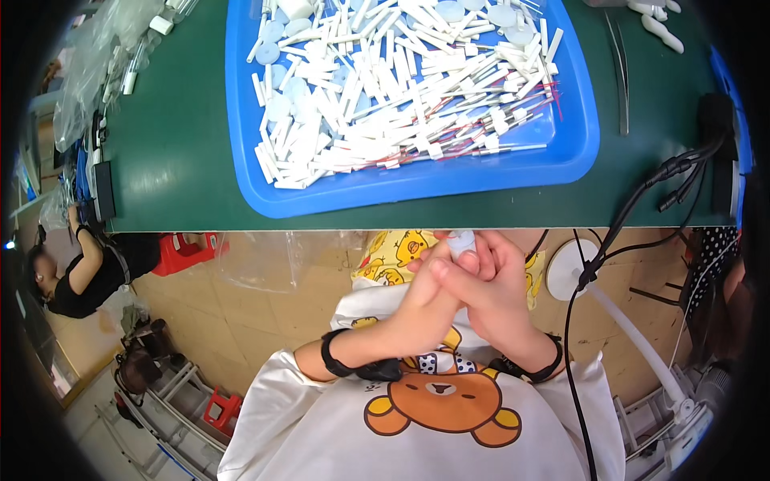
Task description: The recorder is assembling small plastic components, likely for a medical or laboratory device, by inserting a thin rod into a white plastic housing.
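Just off the table's near edge, my two hands are pressed together over my lap. My left hand (429,290) and my right hand (496,289) are both closed around a small whitish, rounded piece (460,242). Its top shows between the fingers, while the rest is hidden, so its exact kind is unclear. Beyond them on the table stands a blue plastic tray (337,204). It holds many white sticks (353,100), thin metal rods with white blocks and red threads or wires (489,136), and pale blue discs (298,92).
Metal tweezers (622,80) lie on the green table (168,176), right of the tray. White pieces (662,28) are at the far right, clear plastic bags (104,48) at the far left. Black cables (622,212) hang over the right edge. Another person (88,268) sits at left.
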Available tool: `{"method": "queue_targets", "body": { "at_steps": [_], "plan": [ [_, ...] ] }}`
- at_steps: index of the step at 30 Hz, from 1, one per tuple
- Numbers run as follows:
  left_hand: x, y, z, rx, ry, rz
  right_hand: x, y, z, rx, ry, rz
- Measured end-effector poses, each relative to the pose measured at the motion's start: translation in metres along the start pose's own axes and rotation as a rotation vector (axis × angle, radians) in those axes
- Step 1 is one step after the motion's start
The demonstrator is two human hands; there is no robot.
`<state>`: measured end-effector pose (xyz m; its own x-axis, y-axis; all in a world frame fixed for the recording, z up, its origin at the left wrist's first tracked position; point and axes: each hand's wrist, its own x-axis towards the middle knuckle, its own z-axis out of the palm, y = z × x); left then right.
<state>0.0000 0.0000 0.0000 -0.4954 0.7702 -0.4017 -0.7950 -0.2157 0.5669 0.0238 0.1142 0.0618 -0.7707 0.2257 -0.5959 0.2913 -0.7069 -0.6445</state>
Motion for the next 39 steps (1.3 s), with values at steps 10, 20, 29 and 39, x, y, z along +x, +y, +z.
{"method": "queue_targets", "body": {
  "at_steps": [10, 20, 29, 39],
  "plan": [
    [0.017, 0.010, 0.054, 0.237, 0.140, 0.350, 0.006, -0.028, -0.009, -0.042, -0.128, 0.086],
    [-0.010, 0.032, 0.038, -0.001, 0.115, 0.000, -0.010, -0.005, 0.008, 0.131, -0.042, 0.068],
    [0.004, 0.041, 0.051, 0.137, 0.193, -0.006, 0.003, -0.005, 0.005, 0.196, -0.009, 0.066],
    [0.003, 0.041, 0.040, 0.230, 0.180, -0.028, -0.005, 0.000, 0.007, 0.050, -0.036, -0.024]
  ]
}}
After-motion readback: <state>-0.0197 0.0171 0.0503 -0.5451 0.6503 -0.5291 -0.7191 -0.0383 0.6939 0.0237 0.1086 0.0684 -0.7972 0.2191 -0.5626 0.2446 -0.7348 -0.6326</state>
